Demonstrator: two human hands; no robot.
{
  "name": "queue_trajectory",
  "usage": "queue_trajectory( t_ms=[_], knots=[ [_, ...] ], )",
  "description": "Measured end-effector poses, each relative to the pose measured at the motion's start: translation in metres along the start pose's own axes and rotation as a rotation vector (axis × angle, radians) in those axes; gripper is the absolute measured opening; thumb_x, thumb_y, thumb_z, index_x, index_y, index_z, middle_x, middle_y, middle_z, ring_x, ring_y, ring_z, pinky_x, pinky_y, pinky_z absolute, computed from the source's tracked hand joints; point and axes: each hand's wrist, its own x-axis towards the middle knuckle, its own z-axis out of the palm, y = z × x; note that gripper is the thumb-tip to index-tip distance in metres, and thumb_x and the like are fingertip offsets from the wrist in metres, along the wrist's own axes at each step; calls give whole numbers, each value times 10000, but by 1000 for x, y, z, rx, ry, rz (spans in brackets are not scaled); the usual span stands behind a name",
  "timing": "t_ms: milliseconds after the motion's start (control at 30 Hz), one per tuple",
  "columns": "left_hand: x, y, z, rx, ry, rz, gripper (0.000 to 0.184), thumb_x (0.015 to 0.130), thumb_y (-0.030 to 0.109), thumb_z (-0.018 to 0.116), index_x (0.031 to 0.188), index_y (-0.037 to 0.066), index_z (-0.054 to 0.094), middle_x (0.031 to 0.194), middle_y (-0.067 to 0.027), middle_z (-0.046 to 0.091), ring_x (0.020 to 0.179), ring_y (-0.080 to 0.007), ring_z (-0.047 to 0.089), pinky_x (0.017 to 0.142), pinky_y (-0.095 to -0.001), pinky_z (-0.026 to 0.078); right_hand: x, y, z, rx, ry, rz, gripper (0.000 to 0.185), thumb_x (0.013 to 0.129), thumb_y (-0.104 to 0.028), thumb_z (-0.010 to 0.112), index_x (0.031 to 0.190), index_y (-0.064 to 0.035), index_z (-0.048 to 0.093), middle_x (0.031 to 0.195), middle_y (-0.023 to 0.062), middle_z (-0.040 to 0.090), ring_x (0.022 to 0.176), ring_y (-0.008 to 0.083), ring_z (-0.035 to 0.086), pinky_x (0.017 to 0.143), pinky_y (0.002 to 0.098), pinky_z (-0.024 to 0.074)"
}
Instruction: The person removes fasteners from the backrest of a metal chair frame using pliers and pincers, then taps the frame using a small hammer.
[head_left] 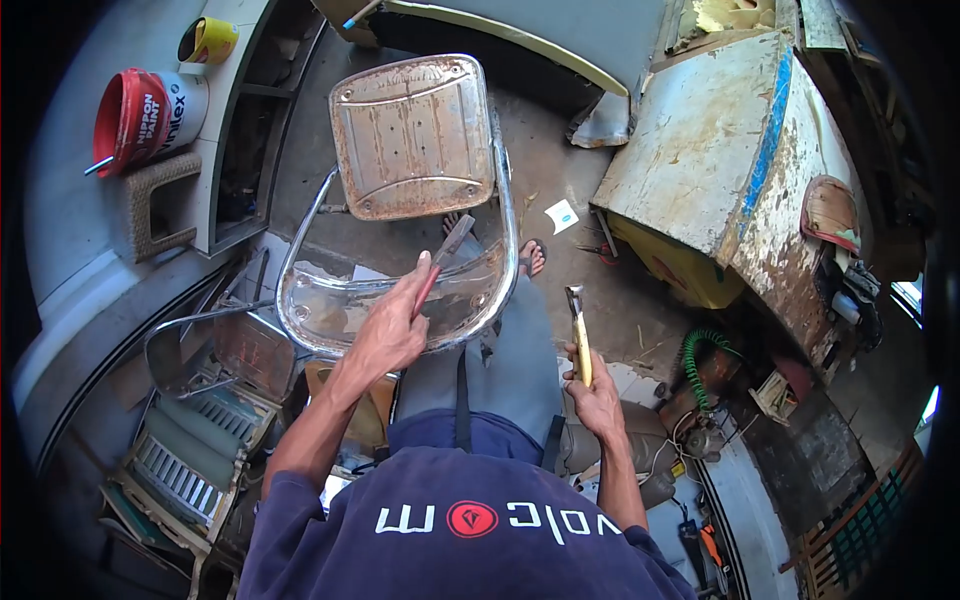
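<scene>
A metal chair frame with chromed tubing point(507, 215) stands in front of me. Its rusty panel point(415, 135) is at the far end, and a worn, rust-stained curved panel point(455, 300) is nearer. My left hand point(392, 325) is over the near panel, closed around a red-handled tool with a flat metal end point(455, 240) pointing up and away. To the right of the chair, my right hand point(596, 395) grips a yellow-handled tool point(582, 345) with a narrow metal head. The exact kind of either tool is unclear.
A paint bucket point(150, 115) and a yellow can point(208, 40) stand at left above a woven stool point(160, 205). Stacked chairs point(190, 450) are at lower left. A large worn cabinet point(690, 140) and a green coiled hose point(692, 365) are on the right. White paper point(562, 215) lies on the floor.
</scene>
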Motion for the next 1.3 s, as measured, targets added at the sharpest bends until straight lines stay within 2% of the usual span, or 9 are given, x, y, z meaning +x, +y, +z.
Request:
queue_trajectory(
  t_ms=[67, 200, 400, 567, 733, 800, 900, 1167, 1300],
  knots=[
    [14, -9, -5, 149, -75, 139, 835, 807, -62, 476, 1616, 29, 292, 1468, -280, 530, 1322, -458, 539, 1107, -438, 443, 3, 23, -9, -42, -8, -42, 587, 840, 32, 574, 1411, -101, 568, 1190, 73, 583, 1001, 167, 616, 919, 319, 513],
    [31, -10, 2, 429, -318, 6, 811, 810, -74, 525, 1594, 22, 342, 1333, -286, 584, 1212, -465, 580, 1055, -484, 476, 3, 54, -21, -113, 72, -44, 582, 816, 14, 540, 1383, -103, 595, 1107, 134, 566, 957, 237, 632, 907, 386, 521],
    [28, -16, 6, 551, -282, 135, 799, 818, -75, 537, 1589, 11, 347, 1292, -263, 565, 1175, -452, 558, 1044, -490, 460, 6, 100, 5, -29, 186, -23, 577, 805, 9, 538, 1370, -93, 595, 1062, 136, 551, 949, 254, 621, 908, 391, 516],
    [34, -4, -1, 510, -388, 79, 794, 821, -98, 500, 1590, -1, 333, 1328, -288, 549, 1222, -470, 553, 1060, -472, 461, 20, 84, 71, 235, 131, -90, 684, 788, 3, 510, 1469, -67, 521, 1386, 245, 559, 1277, 430, 563, 1084, 421, 443],
    [21, 26, 3, 613, -362, -83, 807, 816, -108, 476, 1601, 23, 341, 1228, -235, 581, 1111, -431, 615, 979, -426, 497, 35, 60, 162, 562, 71, -149, 649, 836, -21, 543, 1480, -29, 465, 1324, 255, 572, 1228, 444, 576, 1035, 443, 491],
    [19, 16, 6, 474, -358, -132, 677, 806, -90, 470, 1478, 1, 482, 1086, -114, 582, 899, -232, 607, 820, -343, 512, 43, 55, 192, 691, 98, -241, 630, 835, -9, 553, 1457, -2, 457, 1345, 261, 549, 1232, 454, 569, 1052, 451, 490],
    [12, 14, 23, -85, -43, -342, 593, 843, -35, 528, 1430, 17, 468, 1012, -37, 558, 848, -137, 574, 741, -267, 487, 55, 51, 209, 782, 64, -319, 629, 835, 19, 558, 1452, 0, 441, 1373, 246, 531, 1258, 446, 551, 1061, 461, 485],
    [42, 50, 57, -227, 31, -160, 617, 789, 4, 476, 1402, -50, 431, 1320, -186, 594, 1095, -225, 655, 936, -323, 550, 92, 60, 234, 688, 274, -562, 662, 782, 31, 627, 1424, -30, 477, 1443, 266, 429, 1288, 470, 494, 1097, 525, 426],
    [49, 47, 56, -265, 12, -120, 647, 785, 1, 473, 1426, -40, 405, 1243, -199, 641, 1086, -251, 671, 952, -338, 557, 108, 49, 251, 671, 348, -565, 728, 745, 24, 658, 1448, -66, 488, 1495, 300, 369, 1337, 470, 446, 1117, 553, 374]
  ],
)
